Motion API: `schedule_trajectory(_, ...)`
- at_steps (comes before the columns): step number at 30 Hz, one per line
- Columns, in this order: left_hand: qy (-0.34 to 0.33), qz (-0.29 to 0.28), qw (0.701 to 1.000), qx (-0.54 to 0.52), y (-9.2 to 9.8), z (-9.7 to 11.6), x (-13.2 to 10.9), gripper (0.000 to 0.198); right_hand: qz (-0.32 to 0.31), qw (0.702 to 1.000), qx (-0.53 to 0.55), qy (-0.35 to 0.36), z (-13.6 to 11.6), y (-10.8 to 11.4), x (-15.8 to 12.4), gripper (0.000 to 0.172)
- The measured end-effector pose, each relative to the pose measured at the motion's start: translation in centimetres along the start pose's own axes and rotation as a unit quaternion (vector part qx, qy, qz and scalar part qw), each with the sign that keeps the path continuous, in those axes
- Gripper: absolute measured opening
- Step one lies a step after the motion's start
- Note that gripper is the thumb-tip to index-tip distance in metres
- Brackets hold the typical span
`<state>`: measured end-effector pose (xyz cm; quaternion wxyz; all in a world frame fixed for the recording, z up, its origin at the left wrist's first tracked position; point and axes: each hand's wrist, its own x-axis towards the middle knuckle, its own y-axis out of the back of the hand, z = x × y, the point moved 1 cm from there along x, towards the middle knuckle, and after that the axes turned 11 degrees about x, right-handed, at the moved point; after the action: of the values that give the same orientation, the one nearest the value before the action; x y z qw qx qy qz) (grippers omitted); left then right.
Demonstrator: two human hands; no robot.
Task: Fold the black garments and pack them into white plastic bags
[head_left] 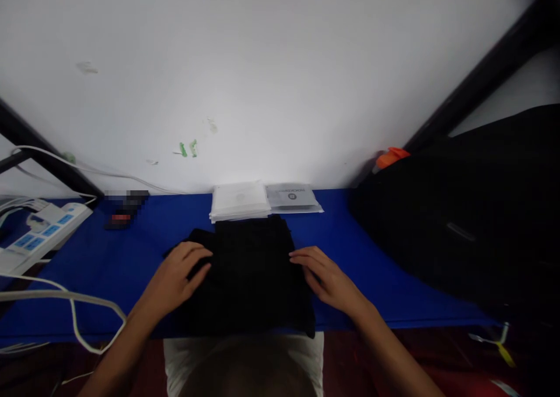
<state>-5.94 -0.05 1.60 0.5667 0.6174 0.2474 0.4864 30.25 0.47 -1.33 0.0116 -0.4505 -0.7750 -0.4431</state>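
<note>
A folded black garment lies in front of me on the blue tabletop, reaching its near edge. What kind of garment it is I cannot tell. My left hand rests at its left side, thumb and fingers apart on the cloth. At the right edge of the garment is my right hand, open, its fingertips touching the fabric. Just behind the cloth sits a stack of white plastic pouches, with a translucent grey printed pouch beside it.
A large heap of black cloth covers the table's right end, with an orange item behind it. On the left are a white power strip and loose cables. A white wall closes the back.
</note>
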Motion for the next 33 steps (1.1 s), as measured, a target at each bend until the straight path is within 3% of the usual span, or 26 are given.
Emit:
schedule_trajectory(3, -0.076, -0.123, 0.988, -0.047, -0.7, 1.3, 0.9, 0.037, -0.062, 0.997, -0.036, -0.025, -0.7, -0.3, 0.9, 0.052)
schedule_trajectory(5, -0.075, -0.161, 0.983, -0.040, -1.0, 1.2, 1.3, 0.045, -0.087, 0.994, -0.053, -0.025, -0.7, -0.5, 1.4, 0.048)
schedule_trajectory(7, -0.070, -0.175, 0.981, -0.042, -1.2, 0.7, 1.8, 0.033, -0.080, 0.995, -0.054, -0.018, -0.3, -0.8, 1.8, 0.034)
schedule_trajectory(9, -0.061, -0.171, 0.982, -0.044, -1.3, 0.0, 2.7, 0.019, -0.045, 0.998, -0.045, -0.014, 0.6, -0.9, 2.5, 0.028)
schedule_trajectory(13, 0.029, -0.093, 0.993, 0.065, -1.7, -0.8, 6.3, 0.025, 0.057, 0.993, -0.063, -0.082, 3.9, -0.9, 5.1, 0.027)
schedule_trajectory(16, 0.075, -0.022, 0.983, 0.167, -2.0, -0.3, 8.2, 0.029, 0.112, 0.978, -0.093, -0.149, 6.3, -0.8, 7.1, 0.023)
schedule_trajectory(19, 0.031, -0.007, 0.985, 0.168, -2.3, 0.7, 7.5, 0.028, 0.163, 0.968, -0.111, -0.154, 6.5, -0.7, 7.4, 0.025)
schedule_trajectory(21, -0.021, -0.027, 0.991, 0.130, -2.8, 1.1, 5.9, 0.026, 0.174, 0.973, -0.107, -0.104, 5.3, -0.9, 6.7, 0.027)
schedule_trajectory(24, -0.057, -0.076, 0.994, 0.057, -3.9, 0.8, 3.6, 0.027, 0.069, 0.994, -0.082, 0.024, 2.9, -1.8, 5.6, 0.028)
schedule_trajectory(26, -0.041, -0.092, 0.995, 0.025, -4.6, 0.3, 2.8, 0.036, -0.015, 0.995, -0.088, 0.045, 2.0, -2.7, 5.3, 0.032)
schedule_trajectory(30, -0.011, -0.099, 0.995, -0.007, -5.2, -0.4, 2.8, 0.054, -0.026, 0.987, -0.144, -0.071, 2.9, -3.9, 6.0, 0.044)
schedule_trajectory(33, -0.016, -0.097, 0.995, -0.016, -5.0, -0.5, 3.2, 0.050, -0.025, 0.979, -0.157, -0.127, 4.0, -4.0, 6.9, 0.052)
